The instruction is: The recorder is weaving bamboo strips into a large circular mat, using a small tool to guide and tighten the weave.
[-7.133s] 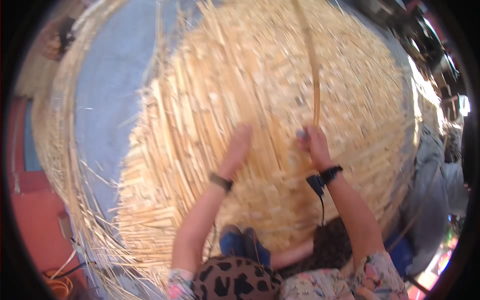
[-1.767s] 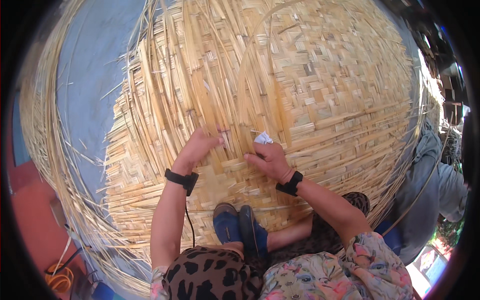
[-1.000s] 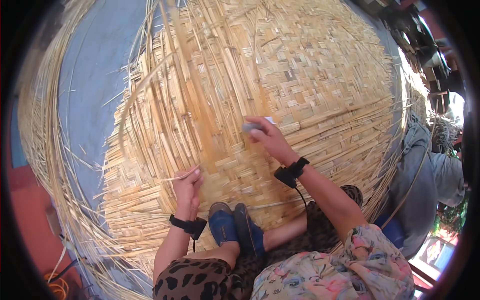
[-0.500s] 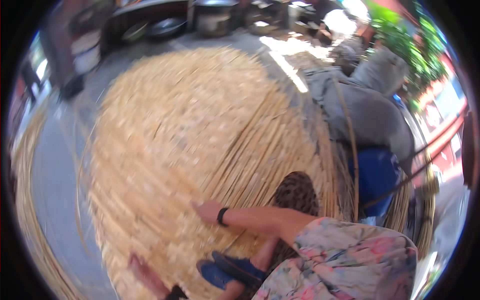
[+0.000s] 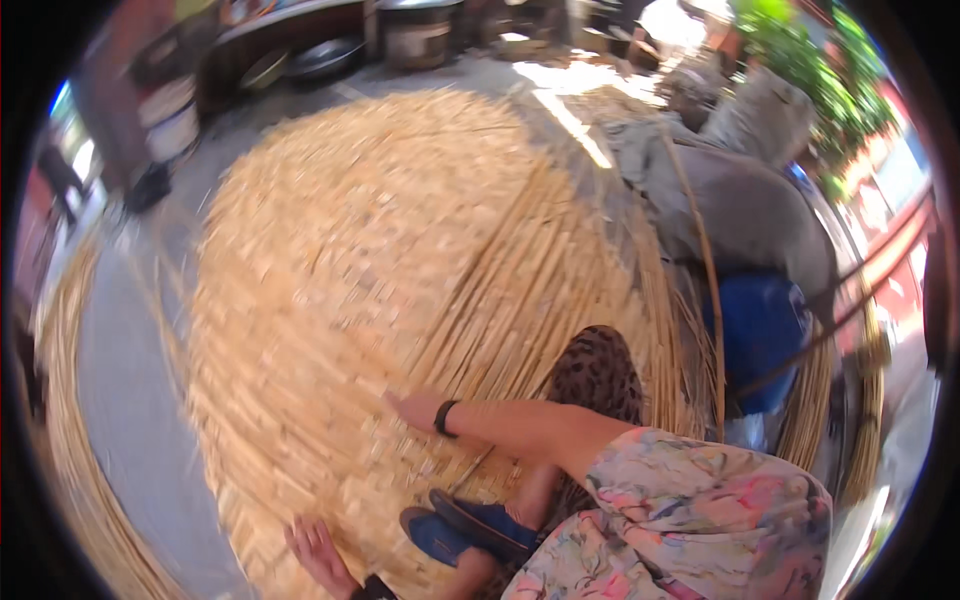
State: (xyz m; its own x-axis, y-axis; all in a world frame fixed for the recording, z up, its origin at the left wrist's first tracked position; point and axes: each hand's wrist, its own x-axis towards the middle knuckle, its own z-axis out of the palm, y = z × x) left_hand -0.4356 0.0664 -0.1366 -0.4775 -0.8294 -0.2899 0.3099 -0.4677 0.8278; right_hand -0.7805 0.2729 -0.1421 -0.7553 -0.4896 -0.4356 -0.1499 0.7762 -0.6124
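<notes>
A large woven mat of pale bamboo strips [image 5: 350, 220] lies on the ground, its weave tight at the far side. Long loose ends [image 5: 500, 290] run from its right part toward the far right. My right hand [image 5: 410, 411], with a black band at the wrist, rests low over the strips near the mat's middle; its fingers point left and are blurred. My left hand [image 5: 318, 552] lies on the mat near the lower edge, fingers apart and nothing visible in it. Both feet, in blue slippers [image 5: 470, 530], are on the mat.
Bundled strips [image 5: 75, 400] curve along the left; more bundles [image 5: 808, 400] stand at the right. Grey sacks [image 5: 740, 200] and a blue container [image 5: 760, 340] sit beside the mat's right edge. Metal pots [image 5: 420, 35] and a white bucket [image 5: 168, 118] are at the back.
My left hand has shifted a little right, its fingers now more clearly spread. My right hand stays at nearly the same place. The whole view has shifted slightly.
</notes>
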